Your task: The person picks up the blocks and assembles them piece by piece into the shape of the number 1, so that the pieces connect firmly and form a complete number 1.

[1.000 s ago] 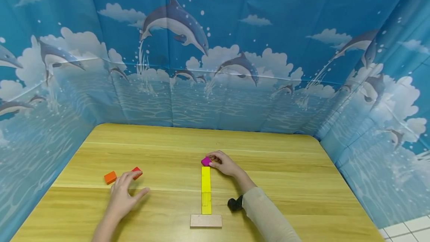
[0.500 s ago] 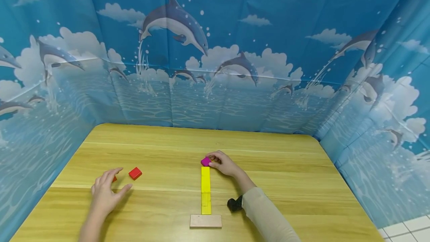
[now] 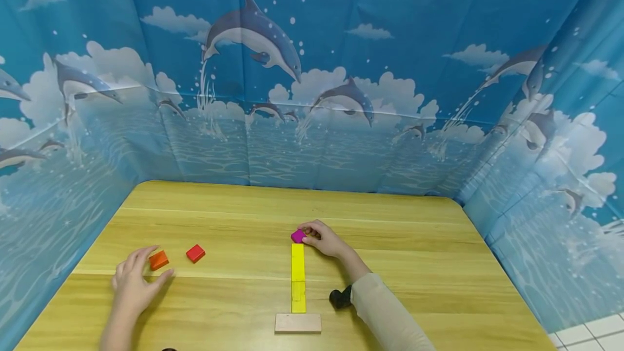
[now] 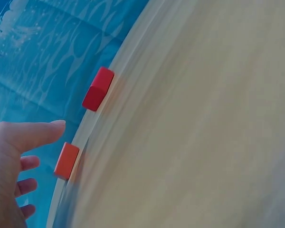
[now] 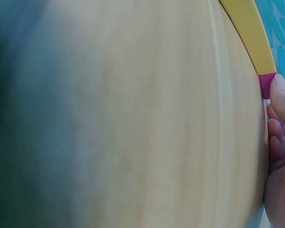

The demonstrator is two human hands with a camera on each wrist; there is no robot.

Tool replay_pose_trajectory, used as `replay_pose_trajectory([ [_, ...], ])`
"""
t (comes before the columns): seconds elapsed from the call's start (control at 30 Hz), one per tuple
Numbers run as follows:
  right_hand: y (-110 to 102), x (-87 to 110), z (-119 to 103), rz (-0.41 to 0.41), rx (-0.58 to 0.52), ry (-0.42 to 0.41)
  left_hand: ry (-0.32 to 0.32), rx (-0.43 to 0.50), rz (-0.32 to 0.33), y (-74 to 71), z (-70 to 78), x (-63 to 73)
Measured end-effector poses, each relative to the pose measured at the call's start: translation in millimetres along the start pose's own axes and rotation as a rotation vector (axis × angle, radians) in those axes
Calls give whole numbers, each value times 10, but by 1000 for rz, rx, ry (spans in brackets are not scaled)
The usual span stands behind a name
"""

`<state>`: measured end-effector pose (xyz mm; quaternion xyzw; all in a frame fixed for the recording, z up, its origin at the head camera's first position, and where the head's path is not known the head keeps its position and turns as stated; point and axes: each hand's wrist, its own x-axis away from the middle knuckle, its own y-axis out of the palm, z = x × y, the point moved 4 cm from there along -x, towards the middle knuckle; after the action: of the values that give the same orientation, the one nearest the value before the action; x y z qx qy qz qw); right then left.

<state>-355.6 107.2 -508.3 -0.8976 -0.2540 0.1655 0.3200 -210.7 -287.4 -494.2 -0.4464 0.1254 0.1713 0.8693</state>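
Observation:
On the left of the table, my left hand (image 3: 132, 280) is spread around the near-left side of an orange block (image 3: 158, 260), thumb and fingers apart from it. The left wrist view has the thumb (image 4: 40, 134) beside the orange block (image 4: 66, 161) without touching. A red block (image 3: 195, 253) lies just to its right. My right hand (image 3: 325, 237) pinches a magenta block (image 3: 298, 236) at the far end of a row of yellow blocks (image 3: 298, 270). In the right wrist view the magenta block (image 5: 267, 85) meets the yellow one (image 5: 251, 33).
A pale wooden block (image 3: 298, 323) lies crosswise at the near end of the yellow row. A black object (image 3: 340, 298) sits by the right sleeve. Behind the wooden table (image 3: 390, 242) hangs a dolphin-print curtain (image 3: 312, 96).
My left hand has moved left, from over the red block to the orange one, uncovering the red block. The right hand has stayed on the magenta block. A dark edge appears at the bottom.

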Motion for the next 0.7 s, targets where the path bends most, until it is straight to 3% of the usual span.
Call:
replay_pose_trajectory([
  [0.33,5,-12,35,-6,-1,3,-52,3,-34,-20,-201,38],
  [0.7,9,-17,44,-2,-10,-8,-60,0,-83,28,-301,28],
])
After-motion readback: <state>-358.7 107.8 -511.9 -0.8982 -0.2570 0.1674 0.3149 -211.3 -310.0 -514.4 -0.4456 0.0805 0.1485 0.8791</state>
